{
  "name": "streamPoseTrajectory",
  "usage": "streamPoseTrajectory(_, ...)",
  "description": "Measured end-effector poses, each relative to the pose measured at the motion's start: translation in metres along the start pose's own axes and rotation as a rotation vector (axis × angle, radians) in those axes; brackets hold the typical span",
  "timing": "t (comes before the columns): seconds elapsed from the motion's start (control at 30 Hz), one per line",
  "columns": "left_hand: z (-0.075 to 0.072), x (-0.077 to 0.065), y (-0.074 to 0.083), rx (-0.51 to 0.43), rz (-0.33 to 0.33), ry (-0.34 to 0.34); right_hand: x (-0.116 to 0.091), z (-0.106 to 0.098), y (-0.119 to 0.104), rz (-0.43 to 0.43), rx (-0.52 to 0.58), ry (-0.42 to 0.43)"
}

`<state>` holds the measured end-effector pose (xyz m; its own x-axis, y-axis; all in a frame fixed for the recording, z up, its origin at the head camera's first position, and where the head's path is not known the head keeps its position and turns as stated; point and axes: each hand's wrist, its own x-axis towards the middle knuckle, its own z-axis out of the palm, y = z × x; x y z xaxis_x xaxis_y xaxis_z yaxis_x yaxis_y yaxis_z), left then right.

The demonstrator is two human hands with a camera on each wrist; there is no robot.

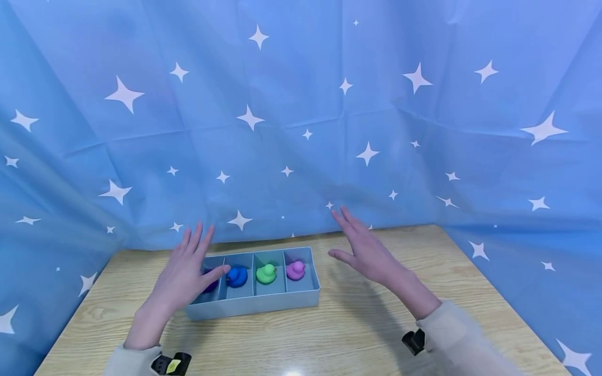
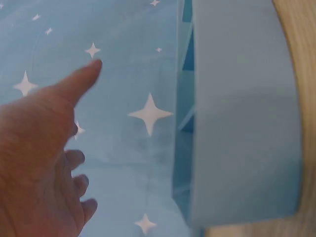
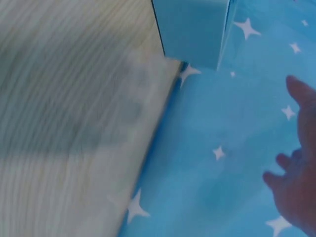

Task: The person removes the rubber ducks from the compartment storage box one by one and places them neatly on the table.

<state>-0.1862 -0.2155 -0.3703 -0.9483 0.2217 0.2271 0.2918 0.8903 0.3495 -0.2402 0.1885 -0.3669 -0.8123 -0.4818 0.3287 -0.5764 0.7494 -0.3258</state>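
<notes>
A blue-grey tray divided into compartments lies on the table, with one toy duck in each. From right to left sit a pinkish-purple duck, a green duck, a blue duck and a dark purple duck. My left hand overlaps the tray's left end in the head view, fingers spread and holding nothing; it partly hides the dark duck. Off the tray's right end, my right hand is raised over the table, fingers extended, nothing in it.
The wooden table carries the tray toward its back edge. A blue curtain with white stars hangs behind and along both sides. Dark wrist straps show at the sleeves.
</notes>
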Motion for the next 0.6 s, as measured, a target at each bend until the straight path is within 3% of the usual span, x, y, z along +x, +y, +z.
streamPoseTrajectory(0.17, 0.007, -0.014, -0.015, -0.175, -0.018, 0.008, 0.006, 0.015, -0.009, -0.013, 0.225, 0.01)
streamPoseTrajectory(0.33, 0.018, -0.025, -0.03, -0.284, -0.062, 0.008, 0.014, 0.032, -0.014, -0.058, 0.36, 0.039)
streamPoseTrajectory(0.47, 0.027, -0.028, -0.039, -0.343, -0.105, 0.007, 0.021, 0.043, -0.018, -0.08, 0.403, -0.006)
streamPoseTrajectory(0.6, 0.037, -0.028, -0.046, -0.406, -0.103, 0.023, 0.027, 0.051, -0.022, -0.113, 0.351, -0.077)
